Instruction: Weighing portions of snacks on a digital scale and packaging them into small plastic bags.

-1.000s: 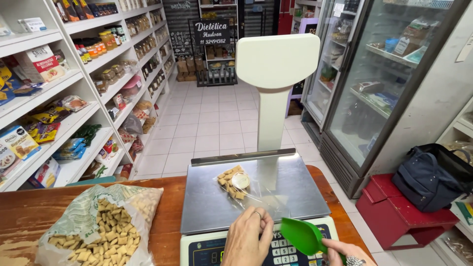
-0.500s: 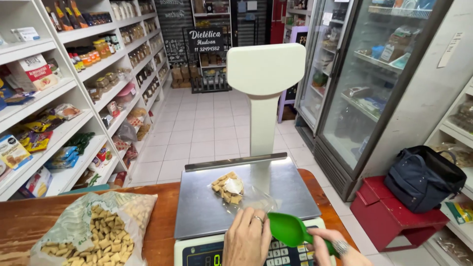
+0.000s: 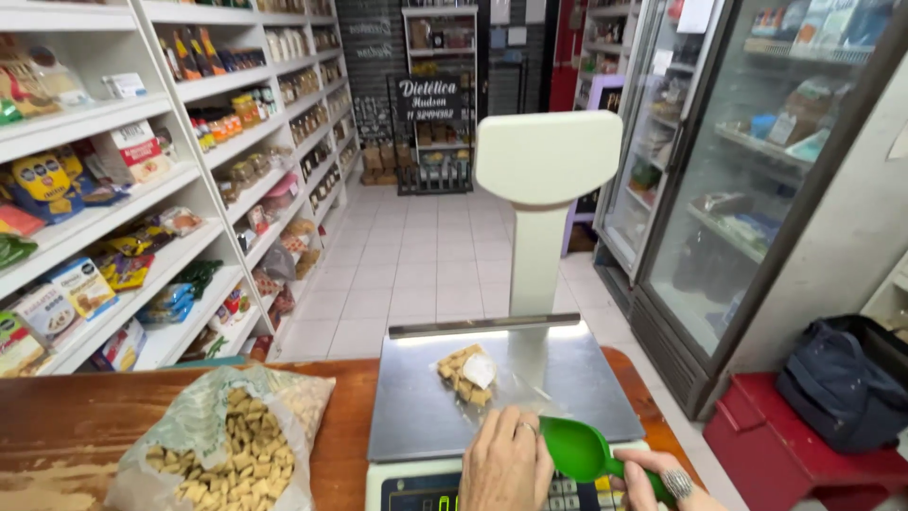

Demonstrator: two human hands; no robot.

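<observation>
Scoop [image 3: 579, 449], bright green plastic, bowl empty, gripped by right hand [image 3: 667, 483]; left hand [image 3: 506, 464] flat on scale keypad [image 3: 567, 494].

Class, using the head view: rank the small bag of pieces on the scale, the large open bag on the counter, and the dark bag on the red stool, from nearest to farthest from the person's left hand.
From the left hand:
1. Small bag of pieces, just ahead on the scale pan.
2. Large open bag, to the left on the wooden counter.
3. Dark bag, far right on the red stool.
</observation>
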